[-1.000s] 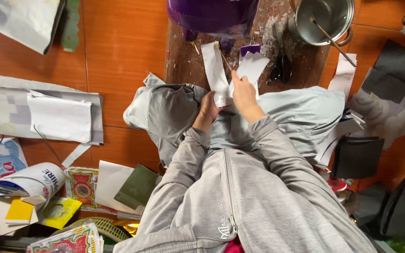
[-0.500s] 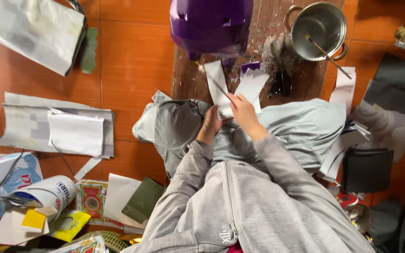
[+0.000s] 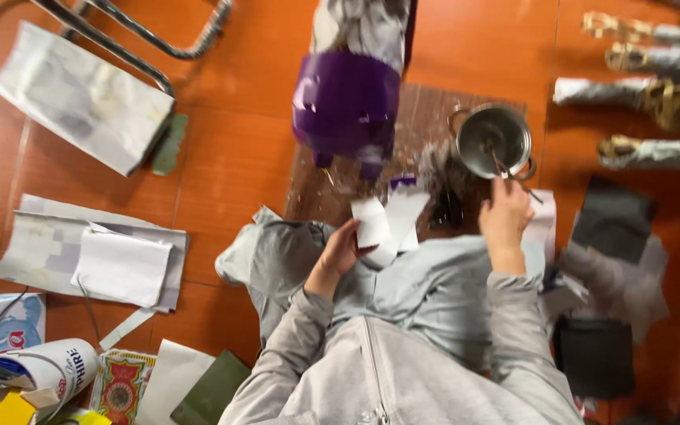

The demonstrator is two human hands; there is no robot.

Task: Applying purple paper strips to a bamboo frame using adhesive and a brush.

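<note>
I sit on an orange tiled floor in grey clothes. My left hand [image 3: 342, 250] holds a bent strip of white paper [image 3: 387, 223] above my lap. My right hand [image 3: 505, 214] is raised to the right, just below a small steel pot [image 3: 494, 138], with its fingers closed on the thin stick-like handle [image 3: 502, 167] that leans out of the pot. The pot stands on a brown board [image 3: 426, 118] streaked with white. A purple plastic stool-like object [image 3: 346, 102] stands on the board's left part.
Newspaper sheets [image 3: 92, 253] and a paper bag [image 3: 80, 94] lie to the left, with metal chair legs [image 3: 143, 39] above. Paper rolls and coloured cards [image 3: 120, 386] sit at bottom left. Black card pieces [image 3: 611, 220] lie to the right; wrapped gold-trimmed items [image 3: 655, 94] at top right.
My right hand left the paper strip and moved right to the pot's stick. The left hand keeps the paper. The view shifted, showing more floor above and to the right.
</note>
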